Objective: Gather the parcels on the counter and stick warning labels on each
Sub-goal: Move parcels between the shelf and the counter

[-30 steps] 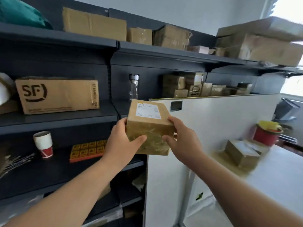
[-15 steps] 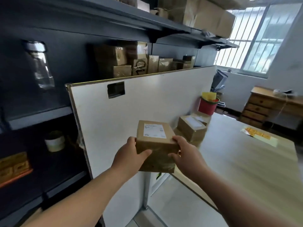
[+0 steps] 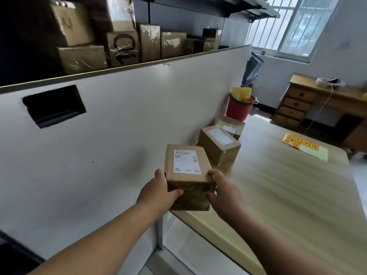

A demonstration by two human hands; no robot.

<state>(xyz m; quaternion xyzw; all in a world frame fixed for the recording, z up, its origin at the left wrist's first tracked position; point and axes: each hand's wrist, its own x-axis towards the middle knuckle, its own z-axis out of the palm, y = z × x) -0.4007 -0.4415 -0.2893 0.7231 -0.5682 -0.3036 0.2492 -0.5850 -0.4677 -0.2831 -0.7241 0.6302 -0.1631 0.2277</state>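
A brown cardboard parcel [image 3: 186,171] with a white shipping label on top is held between both hands above the near corner of the pale wooden counter [image 3: 288,195]. My left hand [image 3: 158,192] grips its left side, thumb on the front face. My right hand [image 3: 223,192] grips its right side. Two more taped brown parcels lie on the counter along the white partition: one [image 3: 218,144] just beyond the held parcel, another [image 3: 231,127] behind it. A sheet of yellow warning labels [image 3: 303,145] lies at the counter's far right.
A white partition panel [image 3: 119,126] with a dark cut-out borders the counter's left side. A red bucket [image 3: 239,107] with yellow paper stands at the far end. Dark shelves behind hold several cardboard boxes [image 3: 123,46]. A wooden drawer desk [image 3: 301,102] stands under the window.
I have turned from the dark shelves to the counter, carrying the parcel in both hands. It now sits lower, over the counter's near corner, close to the other parcels.
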